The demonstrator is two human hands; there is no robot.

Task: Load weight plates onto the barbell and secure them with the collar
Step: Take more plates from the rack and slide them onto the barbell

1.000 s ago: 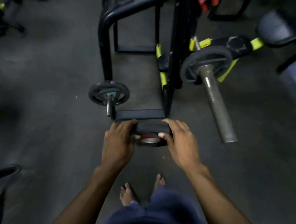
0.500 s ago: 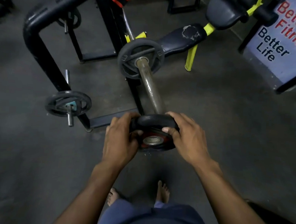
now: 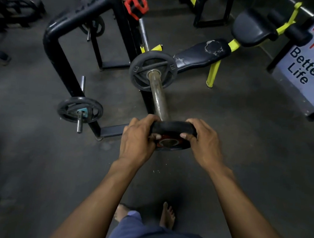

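Small weight plate [image 3: 172,136] is held between both hands at frame centre, at the near end of the barbell sleeve [image 3: 158,97]. Left hand [image 3: 136,141] clamps the plate's rim at 9 o'clock, fingers curled over the top edge and thumb pressed on the near face. Right hand [image 3: 202,141] clamps the rim at 3 o'clock in the same manner. Both hands are closed on the plate.

The plate is black with a thick rubbery rim, a red ring around a metal-lined centre hole, and is tilted so its hole faces the camera. Whether the sleeve tip has entered the hole cannot be determined; the plate covers it.

The sleeve is bare, dull metal, running from the plate toward 12 o'clock. At its far end sits a larger grey spoked plate [image 3: 153,71]. A red collar [image 3: 136,3] is at 12 o'clock, near the top of the black rack [image 3: 56,46], well apart from the hands.
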